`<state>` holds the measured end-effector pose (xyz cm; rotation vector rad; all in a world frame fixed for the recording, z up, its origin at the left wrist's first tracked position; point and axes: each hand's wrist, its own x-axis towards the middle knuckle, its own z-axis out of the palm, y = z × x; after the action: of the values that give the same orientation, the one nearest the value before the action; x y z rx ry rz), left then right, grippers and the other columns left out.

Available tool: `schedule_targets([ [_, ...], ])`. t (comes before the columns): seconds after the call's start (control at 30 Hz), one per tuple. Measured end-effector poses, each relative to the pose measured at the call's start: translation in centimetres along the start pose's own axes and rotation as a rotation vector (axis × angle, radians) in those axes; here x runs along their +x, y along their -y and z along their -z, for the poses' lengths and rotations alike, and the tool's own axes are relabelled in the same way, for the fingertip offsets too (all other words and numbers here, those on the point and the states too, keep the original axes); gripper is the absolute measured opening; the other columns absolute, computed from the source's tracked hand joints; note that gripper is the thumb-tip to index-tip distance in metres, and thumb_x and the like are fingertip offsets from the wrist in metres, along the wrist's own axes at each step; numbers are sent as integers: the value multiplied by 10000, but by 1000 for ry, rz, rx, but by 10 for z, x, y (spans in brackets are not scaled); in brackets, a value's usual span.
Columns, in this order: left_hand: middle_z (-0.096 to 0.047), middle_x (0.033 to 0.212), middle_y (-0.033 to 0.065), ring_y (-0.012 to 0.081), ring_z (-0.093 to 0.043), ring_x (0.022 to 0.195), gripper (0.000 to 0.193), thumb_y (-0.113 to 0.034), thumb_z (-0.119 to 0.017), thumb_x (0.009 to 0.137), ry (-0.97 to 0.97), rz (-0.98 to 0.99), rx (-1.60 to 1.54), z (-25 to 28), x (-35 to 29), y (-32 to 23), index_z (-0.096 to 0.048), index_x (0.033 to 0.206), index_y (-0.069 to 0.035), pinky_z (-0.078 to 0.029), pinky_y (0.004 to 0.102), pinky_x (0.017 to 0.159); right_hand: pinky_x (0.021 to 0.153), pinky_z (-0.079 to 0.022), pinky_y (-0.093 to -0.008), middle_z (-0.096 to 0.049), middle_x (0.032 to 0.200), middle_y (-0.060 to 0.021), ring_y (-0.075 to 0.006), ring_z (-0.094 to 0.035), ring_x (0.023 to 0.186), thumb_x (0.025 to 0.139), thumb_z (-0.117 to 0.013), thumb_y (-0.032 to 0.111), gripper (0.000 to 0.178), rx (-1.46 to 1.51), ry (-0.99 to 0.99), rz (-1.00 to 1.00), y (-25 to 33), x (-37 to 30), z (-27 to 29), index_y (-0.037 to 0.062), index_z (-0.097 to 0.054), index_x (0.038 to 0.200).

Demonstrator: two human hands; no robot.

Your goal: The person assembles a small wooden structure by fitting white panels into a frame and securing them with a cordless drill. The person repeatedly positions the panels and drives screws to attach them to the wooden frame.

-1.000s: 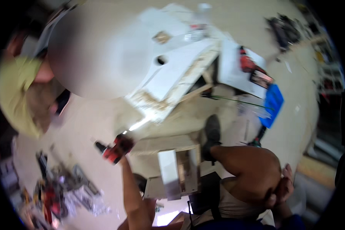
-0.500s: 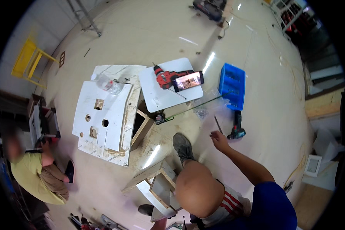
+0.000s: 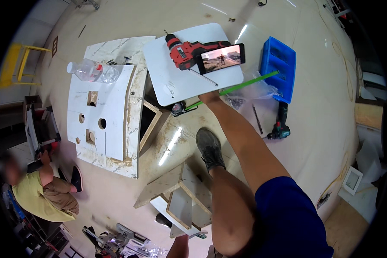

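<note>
My right hand (image 3: 209, 98) is closed on the green blade of a tape measure (image 3: 177, 108), beside the near edge of a white board with rounded corners (image 3: 172, 92). The blade runs out past the hand to a blue tray. My left hand (image 3: 181, 241) is at the lower edge, against the underside of a small open wooden box (image 3: 176, 189) tilted beside my leg; its fingers are hidden. On the white board lie a red-and-black drill (image 3: 180, 51), a phone (image 3: 221, 59) with a lit screen and a thin metal rod (image 3: 206, 78).
A blue tray (image 3: 266, 56) of small parts, a loose drill bit (image 3: 257, 118) and a green-black drill (image 3: 280, 129) lie right. White panels with cut-outs (image 3: 109, 142) carry a plastic bottle (image 3: 92, 72). A person (image 3: 43, 189) crouches far left. Tools (image 3: 116, 245) lie on the floor.
My right hand has moved left and forward, from beside the drill bit to the tape blade. The view has shifted closer to the board. My left hand stays by the wooden box.
</note>
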<state>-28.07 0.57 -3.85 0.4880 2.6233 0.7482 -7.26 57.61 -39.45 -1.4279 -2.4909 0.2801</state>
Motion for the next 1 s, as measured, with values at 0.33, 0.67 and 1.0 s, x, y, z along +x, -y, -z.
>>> schedule_targets([
  [0.33, -645, 895, 83, 171, -584, 683, 302, -196, -573, 874, 49, 39, -16, -31, 41, 14, -617, 1107, -8, -486, 297, 597, 909, -505, -509, -651, 1145, -195, -398, -617, 1076, 855, -634, 172, 278, -121, 132, -41, 8, 17, -27, 83, -651, 1118],
  [0.67, -642, 864, 88, 177, -583, 664, 311, -259, -568, 905, 24, 8, -46, -25, 28, -5, -608, 1075, -2, -485, 299, 588, 825, -526, -517, -651, 1064, -162, -387, -637, 975, 835, -632, 156, 157, -74, 177, -78, 20, 16, -19, 79, -671, 967],
  [1.0, -639, 834, 93, 183, -582, 646, 345, -321, -562, 935, -78, -98, -234, 16, -89, -85, -600, 1042, 4, -484, 300, 579, 669, -514, -415, -617, 808, -157, -338, -628, 751, 852, -680, 80, 87, 818, 185, 144, 22, -187, 164, 35, -652, 921],
])
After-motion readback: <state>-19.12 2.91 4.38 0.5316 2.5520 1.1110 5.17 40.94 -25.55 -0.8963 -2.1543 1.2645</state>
